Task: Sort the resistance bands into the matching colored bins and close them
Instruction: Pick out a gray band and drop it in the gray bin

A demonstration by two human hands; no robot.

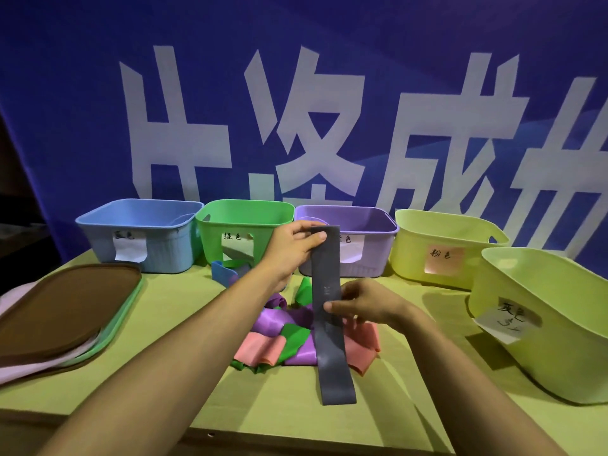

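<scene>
Both forearms reach in from the bottom edge over the tabletop (296,419). Left hand (292,245) pinches the top of a grey band (329,311) at centre frame; right hand (365,304) pinches its middle. Its lower end touches the tabletop beside a pile of bands (279,340), in front of five open bins (138,235).

Head-worn camera looks forward and down, close over the table (158,366).
</scene>
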